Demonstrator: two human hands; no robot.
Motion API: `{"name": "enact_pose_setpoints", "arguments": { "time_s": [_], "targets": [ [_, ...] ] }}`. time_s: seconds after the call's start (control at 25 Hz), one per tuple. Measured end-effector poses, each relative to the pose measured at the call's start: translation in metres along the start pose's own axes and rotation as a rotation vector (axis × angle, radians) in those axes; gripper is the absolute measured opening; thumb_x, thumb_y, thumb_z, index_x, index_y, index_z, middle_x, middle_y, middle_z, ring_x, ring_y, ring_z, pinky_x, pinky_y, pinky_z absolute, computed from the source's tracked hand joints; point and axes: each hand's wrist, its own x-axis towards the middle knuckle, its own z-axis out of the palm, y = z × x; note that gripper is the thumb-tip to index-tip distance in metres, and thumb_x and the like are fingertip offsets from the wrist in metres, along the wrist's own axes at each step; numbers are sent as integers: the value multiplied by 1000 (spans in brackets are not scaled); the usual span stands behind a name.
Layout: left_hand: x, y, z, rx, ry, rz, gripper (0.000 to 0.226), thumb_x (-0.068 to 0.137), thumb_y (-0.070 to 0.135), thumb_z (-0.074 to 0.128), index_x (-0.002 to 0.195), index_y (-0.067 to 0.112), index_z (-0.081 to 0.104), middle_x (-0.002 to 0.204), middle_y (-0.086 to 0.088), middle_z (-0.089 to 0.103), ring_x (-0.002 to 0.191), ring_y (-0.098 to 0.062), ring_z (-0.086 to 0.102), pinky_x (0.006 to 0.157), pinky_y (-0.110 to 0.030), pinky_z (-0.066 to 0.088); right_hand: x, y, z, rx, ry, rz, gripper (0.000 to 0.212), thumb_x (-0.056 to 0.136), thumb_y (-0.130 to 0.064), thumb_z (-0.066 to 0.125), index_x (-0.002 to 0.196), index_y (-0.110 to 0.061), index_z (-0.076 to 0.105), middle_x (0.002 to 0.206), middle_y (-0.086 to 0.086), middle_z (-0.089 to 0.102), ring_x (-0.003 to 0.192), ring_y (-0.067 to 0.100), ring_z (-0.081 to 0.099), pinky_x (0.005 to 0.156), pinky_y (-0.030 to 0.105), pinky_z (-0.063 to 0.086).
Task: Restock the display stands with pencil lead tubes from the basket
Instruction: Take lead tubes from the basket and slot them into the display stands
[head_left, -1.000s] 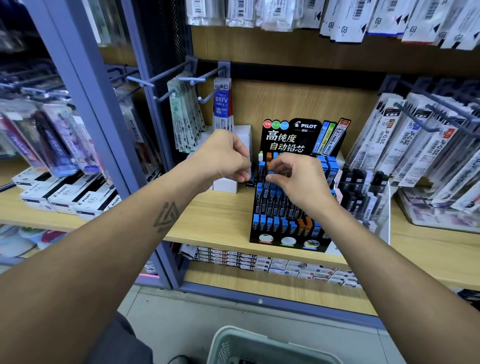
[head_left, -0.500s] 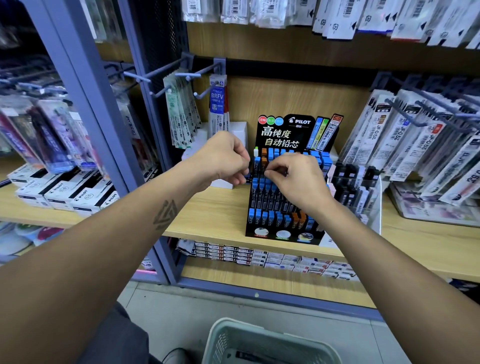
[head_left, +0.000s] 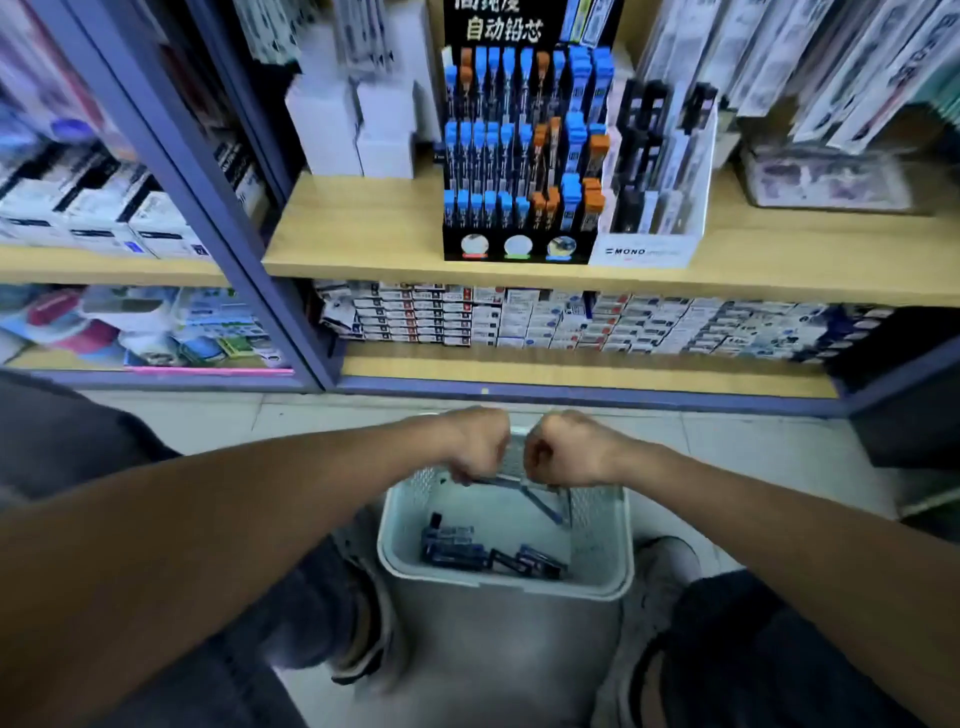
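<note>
Head view: 2 hands are seen over 1 pale basket (head_left: 400, 535) on the floor. Left hand (head_left: 480, 444) is curled, pinching 1 lead tube (head_left: 493, 480); right hand (head_left: 558, 449) grips at least 1 blue-capped tube (head_left: 543, 506). Several more tubes (head_left: 467, 543) lie in the basket; exact no. can't be told. 2 display stands on shelf (head_left: 358, 234): black stand (head_left: 519, 156), printed "自动铅芯"; white stand (head_left: 649, 249), marked "MONO".
</note>
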Motion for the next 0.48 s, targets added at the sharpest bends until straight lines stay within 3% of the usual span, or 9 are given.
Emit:
{"name": "enact_pose_setpoints", "arguments": {
  "time_s": [0.12,0.28,0.36,0.48],
  "targets": [
    [28,-11,50,149,-44,-17,29,84,-2,59,63,10,43,64,-9,46,56,-23,43,52,-35,38,15,18,58,-117,-159,77,9,85,-10,67,76,-13,68,77,2,65,74,19,61,68,28,48],
    [52,-37,99,225,-121,-64,9,88,1,63,92,5,55,95,-18,59,83,-32,58,72,-38,47,33,42,114,-234,-293,124,22,88,-10,67,74,-9,50,86,13,57,86,27,55,72,31,46],
    [59,-51,124,243,-100,-64,23,89,-3,60,111,1,57,114,-22,60,101,-36,62,81,-42,48,38,44,132,-296,-327,108,11,89,-9,63,99,-7,58,111,17,63,95,30,62,77,34,51],
    [74,-59,150,301,-62,-75,49,90,-2,59,136,-3,42,133,-24,49,121,-40,52,94,-49,48,53,52,161,-382,-313,128,37,94,-17,61,128,-6,53,128,17,59,111,34,64,87,44,54]
  ]
}}
